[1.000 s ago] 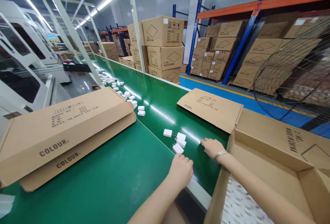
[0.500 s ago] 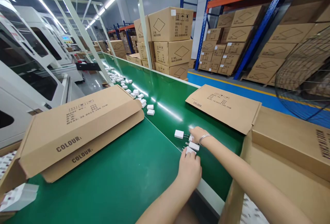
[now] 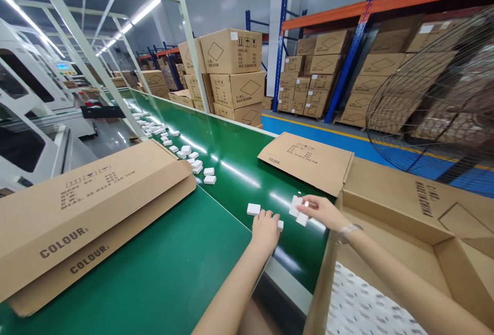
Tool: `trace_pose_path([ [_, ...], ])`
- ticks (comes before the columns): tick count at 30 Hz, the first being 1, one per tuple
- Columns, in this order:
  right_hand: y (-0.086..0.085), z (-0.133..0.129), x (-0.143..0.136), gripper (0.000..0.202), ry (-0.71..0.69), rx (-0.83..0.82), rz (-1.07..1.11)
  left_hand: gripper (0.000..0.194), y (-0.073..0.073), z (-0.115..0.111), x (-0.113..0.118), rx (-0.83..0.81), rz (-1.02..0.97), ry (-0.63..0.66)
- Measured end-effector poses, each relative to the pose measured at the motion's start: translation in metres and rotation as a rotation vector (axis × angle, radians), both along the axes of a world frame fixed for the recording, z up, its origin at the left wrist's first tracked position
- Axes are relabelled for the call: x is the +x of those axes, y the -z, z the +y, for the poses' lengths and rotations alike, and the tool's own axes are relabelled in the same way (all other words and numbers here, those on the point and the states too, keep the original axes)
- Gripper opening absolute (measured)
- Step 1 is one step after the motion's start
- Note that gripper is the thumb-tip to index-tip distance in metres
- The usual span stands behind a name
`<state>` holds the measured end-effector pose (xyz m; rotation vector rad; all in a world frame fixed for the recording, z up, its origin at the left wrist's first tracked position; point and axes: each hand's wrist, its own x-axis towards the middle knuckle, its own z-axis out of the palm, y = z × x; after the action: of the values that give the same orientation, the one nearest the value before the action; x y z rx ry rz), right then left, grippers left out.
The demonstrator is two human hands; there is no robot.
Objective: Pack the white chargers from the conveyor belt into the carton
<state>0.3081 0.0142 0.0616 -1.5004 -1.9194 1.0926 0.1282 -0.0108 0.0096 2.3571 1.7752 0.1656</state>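
Between the thumb and fingers of my right hand (image 3: pixel 323 212) are two white plug adapters (image 3: pixel 301 214), held just above the green conveyor belt (image 3: pixel 231 170). My left hand (image 3: pixel 264 232) is lower on the belt, its fingers curled over another white adapter (image 3: pixel 280 225) whose end shows past the fingertips. Most of that adapter is hidden. Beside the left fingertips a loose white adapter (image 3: pixel 253 209) lies on the belt. Farther up, several more adapters (image 3: pixel 195 162) are scattered along the belt's left side.
An open carton (image 3: pixel 389 227) on the right holds a white layer with slots (image 3: pixel 363 299). Its flap (image 3: pixel 304 162) overhangs the belt. Folded cardboard (image 3: pixel 92 211) marked COLOUR covers the left surface. Stacked cartons (image 3: pixel 237 85) and a wire fan (image 3: pixel 432 93) stand beyond.
My right hand has lifted off the belt and moved right, now with two adapters in it. My left hand has shifted slightly left. The whole view has turned to the right.
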Motion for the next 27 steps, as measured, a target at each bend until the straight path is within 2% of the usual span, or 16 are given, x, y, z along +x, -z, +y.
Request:
trace_pose_path([
  [3,-0.005,-0.05,0.016,0.054,0.035,-0.112,0.368,0.017,0.0,0.013,0.002,-0.062,0.032,0.051],
  [7,-0.003,-0.109,0.038,0.034,0.241,-0.503,1.019,0.02,-0.004,0.012,-0.002,-0.095,0.06,0.092],
  [10,0.001,-0.133,0.049,0.03,0.314,-0.663,1.271,0.022,-0.007,0.005,0.0,-0.108,0.089,0.149],
  [12,0.003,-0.141,0.052,0.03,0.336,-0.691,1.357,0.028,-0.005,0.004,0.006,-0.12,0.1,0.169],
  [15,0.002,-0.147,0.051,0.032,0.353,-0.68,1.427,0.023,0.0,0.01,0.018,-0.156,0.117,0.161],
  [18,0.001,-0.151,0.049,0.036,0.294,-0.686,1.433,0.016,0.0,0.017,0.021,-0.198,0.12,0.157],
  [20,0.001,-0.154,0.047,0.039,0.256,-0.689,1.439,0.02,-0.004,0.018,0.018,-0.209,0.1,0.179],
  [24,0.001,-0.157,0.043,0.039,0.241,-0.68,1.48,0.022,-0.012,0.005,0.008,-0.124,0.063,0.282],
  [27,-0.001,-0.157,0.04,0.035,0.235,-0.67,1.509,0.026,-0.013,-0.011,0.003,-0.078,0.086,0.357],
])
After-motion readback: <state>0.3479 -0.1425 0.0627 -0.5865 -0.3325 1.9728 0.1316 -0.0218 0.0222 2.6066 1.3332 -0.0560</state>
